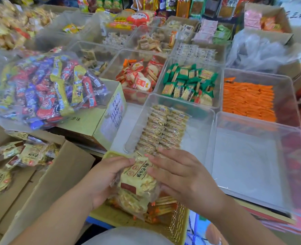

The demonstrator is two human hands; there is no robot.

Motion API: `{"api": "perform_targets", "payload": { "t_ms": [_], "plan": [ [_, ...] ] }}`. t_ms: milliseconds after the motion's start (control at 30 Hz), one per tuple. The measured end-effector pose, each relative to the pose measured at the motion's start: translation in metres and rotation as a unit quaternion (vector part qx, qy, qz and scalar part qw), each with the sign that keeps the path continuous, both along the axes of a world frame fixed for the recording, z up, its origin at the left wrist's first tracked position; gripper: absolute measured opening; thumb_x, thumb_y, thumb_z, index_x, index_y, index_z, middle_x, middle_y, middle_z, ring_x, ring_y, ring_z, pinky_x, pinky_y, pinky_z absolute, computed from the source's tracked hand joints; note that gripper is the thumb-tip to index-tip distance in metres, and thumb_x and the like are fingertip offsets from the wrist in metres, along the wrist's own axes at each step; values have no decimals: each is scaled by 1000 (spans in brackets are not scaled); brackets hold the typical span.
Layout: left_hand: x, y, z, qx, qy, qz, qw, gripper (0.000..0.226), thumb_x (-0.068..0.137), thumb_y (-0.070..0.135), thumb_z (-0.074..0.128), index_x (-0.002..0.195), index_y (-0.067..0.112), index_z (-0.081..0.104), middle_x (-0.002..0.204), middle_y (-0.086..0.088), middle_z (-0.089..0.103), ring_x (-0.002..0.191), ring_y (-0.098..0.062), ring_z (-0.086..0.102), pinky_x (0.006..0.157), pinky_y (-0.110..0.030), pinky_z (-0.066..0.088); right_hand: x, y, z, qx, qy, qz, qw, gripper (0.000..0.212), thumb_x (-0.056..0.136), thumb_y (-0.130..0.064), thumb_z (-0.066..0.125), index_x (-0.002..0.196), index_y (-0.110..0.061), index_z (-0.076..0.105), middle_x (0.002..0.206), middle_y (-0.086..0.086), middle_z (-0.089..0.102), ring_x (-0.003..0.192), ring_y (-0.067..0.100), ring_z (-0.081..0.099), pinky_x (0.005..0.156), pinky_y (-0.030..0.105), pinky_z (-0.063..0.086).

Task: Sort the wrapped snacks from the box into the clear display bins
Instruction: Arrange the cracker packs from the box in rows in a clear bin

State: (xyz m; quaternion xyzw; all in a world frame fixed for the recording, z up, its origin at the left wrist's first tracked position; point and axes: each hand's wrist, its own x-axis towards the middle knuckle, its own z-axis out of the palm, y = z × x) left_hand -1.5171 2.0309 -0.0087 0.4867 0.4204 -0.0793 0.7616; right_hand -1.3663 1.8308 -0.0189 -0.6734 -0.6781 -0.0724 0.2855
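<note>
A stack of yellow wrapped biscuit packs (137, 184) sits between my two hands at the lower centre. My left hand (102, 177) grips the stack's left side, thumb curled over its top. On the stack's right side lies my right hand (179, 174), its fingers stretched out over the top. Just beyond the hands stands a clear bin (197, 124) with two neat rows of the same packs (162, 129). An open cardboard box (45, 183) at the left holds more of these packs (27, 154).
An empty clear bin (252, 165) is to the right. Other bins hold orange sachets (248, 101), green-wrapped crackers (188, 84) and red-wrapped rice cakes (139, 76). A bag of mixed colourful snacks (47, 89) rests on a yellow carton (109, 112). A yellow basket (178, 221) lies under my hands.
</note>
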Motion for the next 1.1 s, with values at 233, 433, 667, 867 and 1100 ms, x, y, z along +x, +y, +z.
{"api": "perform_targets", "payload": {
  "t_ms": [233,433,667,867,1100],
  "plan": [
    [14,-9,-5,-40,-7,6,999,32,64,31,83,93,17,84,98,-12,79,78,-23,77,55,-30,57,-9,-11,5,14,45,-15,999,26,100,-27,66,121,-14,74,130,0,68,126,21,61,93,41,54],
    [16,-12,-6,-47,32,13,998,45,64,31,81,105,11,81,110,-16,77,98,-33,75,90,-46,56,-11,-13,-1,-23,36,-6,999,38,93,-12,68,131,-12,67,138,8,62,134,26,54,100,43,52],
    [20,-17,-10,-38,2,26,999,32,81,42,72,91,12,79,98,-13,77,80,-26,75,65,-34,59,-1,-14,-2,-30,14,-45,998,26,98,-15,66,123,-13,72,126,5,69,117,26,65,95,40,54],
    [16,-8,-23,31,-21,149,988,25,96,38,65,83,19,72,109,-12,77,86,-26,75,67,-41,60,60,-17,0,-88,16,-229,969,21,91,-15,70,112,-12,73,100,6,71,91,31,65,76,39,57],
    [9,-8,-25,31,-67,169,983,26,85,33,72,100,12,73,105,-13,77,92,-25,76,63,-37,61,106,15,-27,-466,-107,-244,844,32,89,0,54,109,-23,66,101,-1,62,99,22,56,67,32,41]
  ]
}}
